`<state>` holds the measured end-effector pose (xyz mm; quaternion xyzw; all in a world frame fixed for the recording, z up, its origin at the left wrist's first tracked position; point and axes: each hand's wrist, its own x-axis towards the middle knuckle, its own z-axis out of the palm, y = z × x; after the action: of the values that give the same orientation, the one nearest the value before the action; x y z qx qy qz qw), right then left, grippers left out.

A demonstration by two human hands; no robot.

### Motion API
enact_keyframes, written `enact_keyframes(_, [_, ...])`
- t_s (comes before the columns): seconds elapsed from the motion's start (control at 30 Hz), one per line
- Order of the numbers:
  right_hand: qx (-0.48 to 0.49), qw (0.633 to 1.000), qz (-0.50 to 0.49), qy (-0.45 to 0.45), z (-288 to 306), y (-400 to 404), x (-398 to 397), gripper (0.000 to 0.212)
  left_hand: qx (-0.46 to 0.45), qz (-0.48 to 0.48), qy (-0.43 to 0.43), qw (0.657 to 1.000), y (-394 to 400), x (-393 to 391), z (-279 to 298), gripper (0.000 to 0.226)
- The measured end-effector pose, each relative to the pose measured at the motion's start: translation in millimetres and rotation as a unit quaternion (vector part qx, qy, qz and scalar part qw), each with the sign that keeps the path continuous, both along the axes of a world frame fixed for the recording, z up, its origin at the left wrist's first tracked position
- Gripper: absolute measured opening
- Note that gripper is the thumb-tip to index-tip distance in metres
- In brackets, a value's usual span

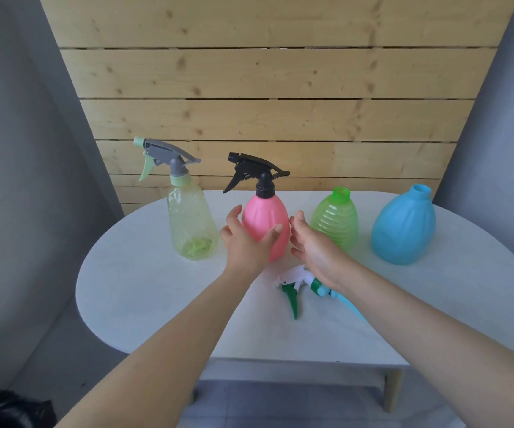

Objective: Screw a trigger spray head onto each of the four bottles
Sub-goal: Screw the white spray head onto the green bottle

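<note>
Nearest the front edge of the white oval table (pixel 157 304), right of centre, lie two loose spray heads: a white and green spray head (pixel 292 284) and, just beside it and partly hidden under the right forearm, a pale blue spray head (pixel 343 299).

Beyond them, both hands reach to the pink bottle (pixel 266 225) at mid-table. The left hand (pixel 245 242) cups its left flank, thumb across the front, fingers spread and touching. The right hand (pixel 313 247) sits open at its right flank; whether it touches, I cannot tell.

Along the back edge stand four bottles, counted left to right: a clear yellow bottle (pixel 191 223) with a grey and mint head (pixel 164 157) fitted, the pink one with a black head (pixel 255 173) fitted, a green ribbed bottle (pixel 337 220) with a bare neck, and a blue bottle (pixel 404 227) with a bare neck.

So the task looks half done: two capped, two left, two heads waiting.
</note>
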<state>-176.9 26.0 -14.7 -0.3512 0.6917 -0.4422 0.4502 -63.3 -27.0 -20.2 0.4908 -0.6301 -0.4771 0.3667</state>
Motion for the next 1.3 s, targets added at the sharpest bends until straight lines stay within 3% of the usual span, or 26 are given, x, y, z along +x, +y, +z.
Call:
enact_keyframes(0.1, [-0.029,0.999,0.001,0.042,7,17,1,0.061,-0.008,0.013,-0.01,1.0,8,3,0,0.087])
enact_keyframes(0.2, [-0.079,0.979,0.003,0.186,13,39,-5,0.034,-0.039,0.044,-0.042,0.997,19,11,-3,0.064])
enact_keyframes(0.3, [-0.092,0.946,0.015,0.311,15,57,-18,0.03,-0.015,-0.06,-0.141,0.988,26,16,-3,0.032])
enact_keyframes(0.43, [-0.042,0.921,0.024,0.386,13,76,-30,0.02,-0.005,-0.161,-0.208,0.965,33,10,-8,0.052])
enact_keyframes(0.53, [-0.022,0.911,0.062,0.407,9,87,-36,0.017,-0.017,-0.197,-0.236,0.951,35,3,-10,0.057])
enact_keyframes(0.67, [-0.022,0.905,0.092,0.414,3,96,-46,0.019,-0.027,-0.219,-0.24,0.945,31,0,-12,0.036])
enact_keyframes(0.8, [-0.018,0.91,0.105,0.401,-4,103,-53,0.028,0.004,-0.22,-0.226,0.949,28,0,-14,0.03])
enact_keyframes(1.0, [-0.017,0.909,0.109,0.401,-3,104,-56,0.028,0.059,-0.215,-0.21,0.952,18,13,-7,0.039])
enact_keyframes(1.13, [-0.047,0.917,0.032,0.394,3,95,-53,0.028,0.115,-0.252,-0.143,0.95,12,25,2,0.018])
enact_keyframes(1.3, [-0.016,0.92,-0.085,0.382,7,72,-54,0.061,0.153,-0.26,-0.112,0.947,9,36,13,0.019])
